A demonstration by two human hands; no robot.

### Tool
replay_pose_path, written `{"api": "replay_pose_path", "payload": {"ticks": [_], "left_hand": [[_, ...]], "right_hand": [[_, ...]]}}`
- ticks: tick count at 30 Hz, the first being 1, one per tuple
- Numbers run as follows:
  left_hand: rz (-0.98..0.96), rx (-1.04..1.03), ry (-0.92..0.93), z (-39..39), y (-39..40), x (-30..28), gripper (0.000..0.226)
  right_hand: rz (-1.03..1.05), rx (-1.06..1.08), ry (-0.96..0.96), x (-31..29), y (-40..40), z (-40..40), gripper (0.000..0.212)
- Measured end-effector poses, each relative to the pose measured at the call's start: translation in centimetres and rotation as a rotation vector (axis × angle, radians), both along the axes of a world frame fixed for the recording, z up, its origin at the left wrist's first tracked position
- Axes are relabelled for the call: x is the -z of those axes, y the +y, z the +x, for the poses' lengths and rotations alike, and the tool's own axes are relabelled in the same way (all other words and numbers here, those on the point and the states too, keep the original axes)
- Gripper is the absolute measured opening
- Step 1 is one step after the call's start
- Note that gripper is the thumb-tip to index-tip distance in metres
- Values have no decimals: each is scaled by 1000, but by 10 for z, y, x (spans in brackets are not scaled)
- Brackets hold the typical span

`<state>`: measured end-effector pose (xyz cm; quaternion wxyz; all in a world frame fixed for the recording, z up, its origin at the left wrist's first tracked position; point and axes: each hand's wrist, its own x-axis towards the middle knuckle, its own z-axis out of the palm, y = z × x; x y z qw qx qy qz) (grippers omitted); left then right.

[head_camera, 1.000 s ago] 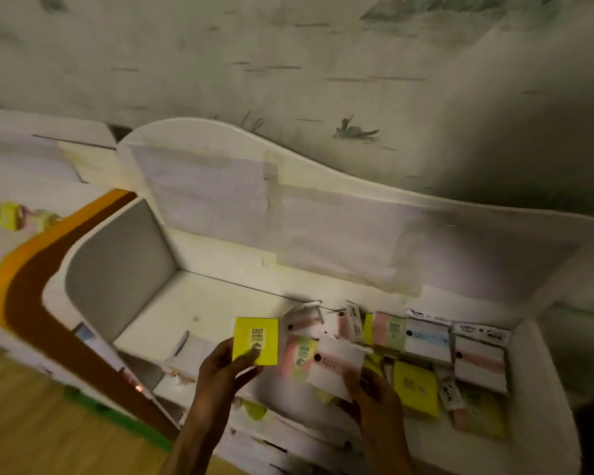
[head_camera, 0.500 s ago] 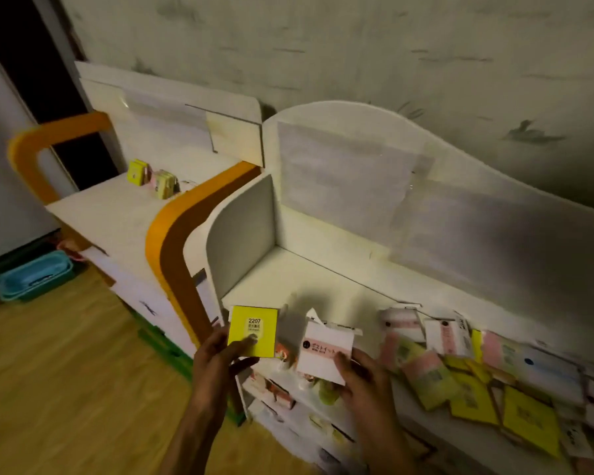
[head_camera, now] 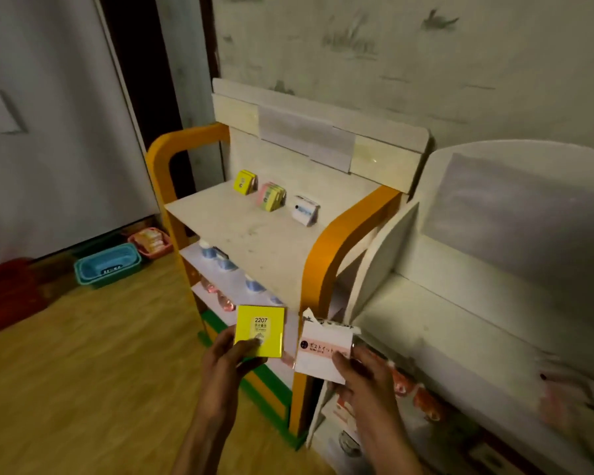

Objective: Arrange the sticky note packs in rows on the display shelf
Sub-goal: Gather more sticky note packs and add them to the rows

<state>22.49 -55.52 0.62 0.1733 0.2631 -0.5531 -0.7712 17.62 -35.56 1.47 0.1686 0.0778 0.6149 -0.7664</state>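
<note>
Our left hand pinches a yellow pack and our right hand grips a white pack with a pink band, both held upright, side by side, low in front of us. Over the last second we have turned left, away from the white shelf with its loose pile, and the orange-framed shelf has come into view ahead. We take this as the carry between pickup and placing. Three small stacks already lean in a row at its back, yellow, pink-green and white, well apart from our hands, up and beyond them.
</note>
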Motion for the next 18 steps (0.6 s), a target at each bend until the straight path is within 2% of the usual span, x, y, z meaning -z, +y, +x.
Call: {"api": "replay_pose_path", "payload": {"ticks": [4, 9, 18], "left_hand": [[13, -29, 8, 9, -57, -3, 24], [13, -47, 15, 0, -118, -6, 25], [-1, -65, 6, -81, -222, 6, 23]], "right_hand": [[-19, -48, 41, -6, -67, 2, 24], [-20, -61, 57, -7, -126, -13, 31], [2, -9, 13, 8, -217, -97, 24]]}}
